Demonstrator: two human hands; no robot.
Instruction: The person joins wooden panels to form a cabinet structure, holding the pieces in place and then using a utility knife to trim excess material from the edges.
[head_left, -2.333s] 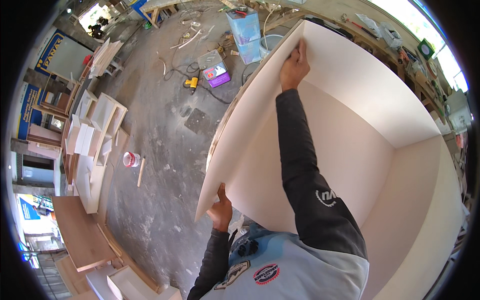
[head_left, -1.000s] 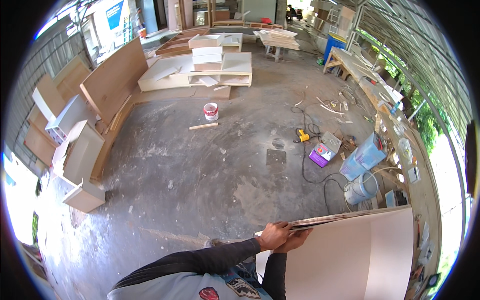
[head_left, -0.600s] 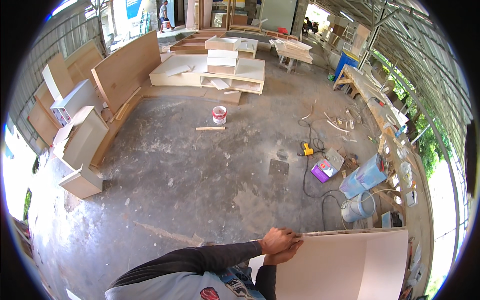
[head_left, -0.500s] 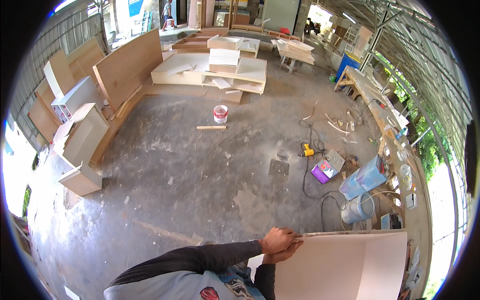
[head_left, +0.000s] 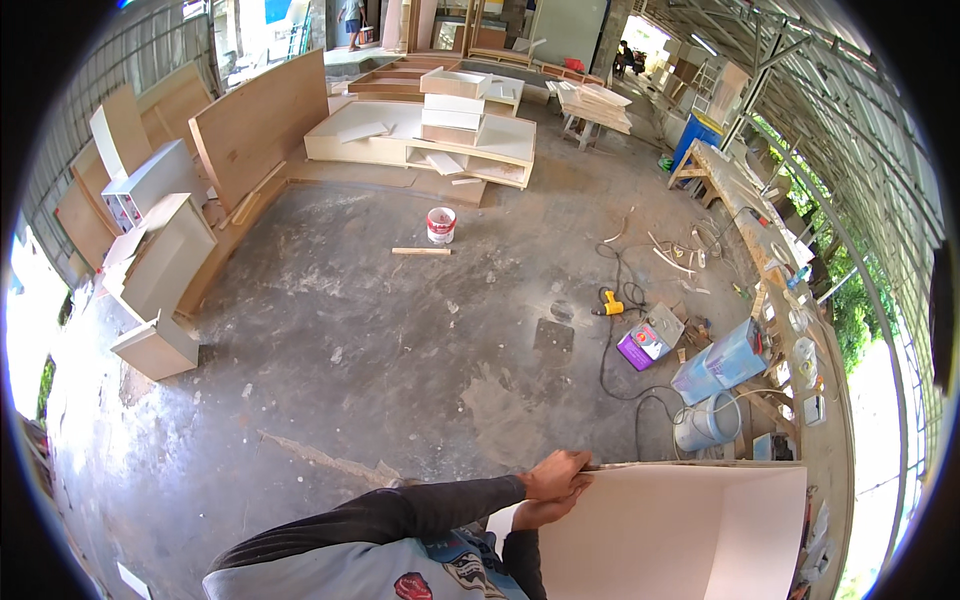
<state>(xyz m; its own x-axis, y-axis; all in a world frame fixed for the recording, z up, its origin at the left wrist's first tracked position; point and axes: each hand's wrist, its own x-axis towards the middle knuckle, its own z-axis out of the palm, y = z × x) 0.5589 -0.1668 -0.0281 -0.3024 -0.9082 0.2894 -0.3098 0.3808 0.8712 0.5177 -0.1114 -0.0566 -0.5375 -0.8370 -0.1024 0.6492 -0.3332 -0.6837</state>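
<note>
While the left hand (head_left: pixel 557 474) grips a pale open cabinet carcass (head_left: pixel 640 530) by its edge near a plastic bucket (head_left: pixel 708 422), the right hand (head_left: pixel 543 512) lies just below, its grip too hidden to tell; uneven pressure could chip that edge.

Bright daylight comes from both sides. The floor (head_left: pixel 400 350) shines white at the left. The pale box (head_left: pixel 640 530) has soft light inside. The roof (head_left: pixel 850 120) bends near the round edge.
</note>
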